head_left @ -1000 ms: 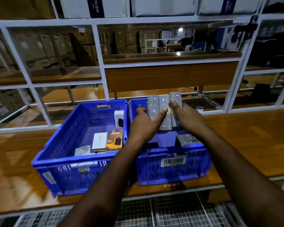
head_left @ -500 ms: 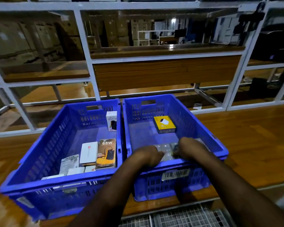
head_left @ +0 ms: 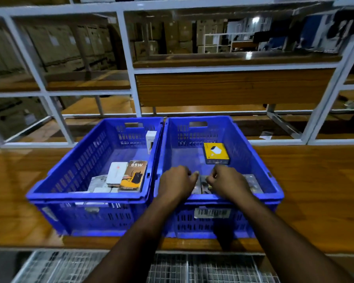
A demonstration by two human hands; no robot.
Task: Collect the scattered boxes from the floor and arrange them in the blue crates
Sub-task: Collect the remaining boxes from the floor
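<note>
Down in the right blue crate (head_left: 253, 144), both hands curl onto grey boxes (head_left: 202, 183) at its near wall: left hand (head_left: 177, 183) and right hand (head_left: 228, 182) each grip them. A yellow box (head_left: 216, 153) lies behind; the left blue crate (head_left: 74, 160) holds a 65W box (head_left: 133, 175).

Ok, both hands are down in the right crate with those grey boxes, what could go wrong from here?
1. The grey boxes lie tight against the right crate's near wall; the left hand and right hand may leave them skewed.
2. The yellow box sits just beyond; sliding the row forward could shove it.
</note>
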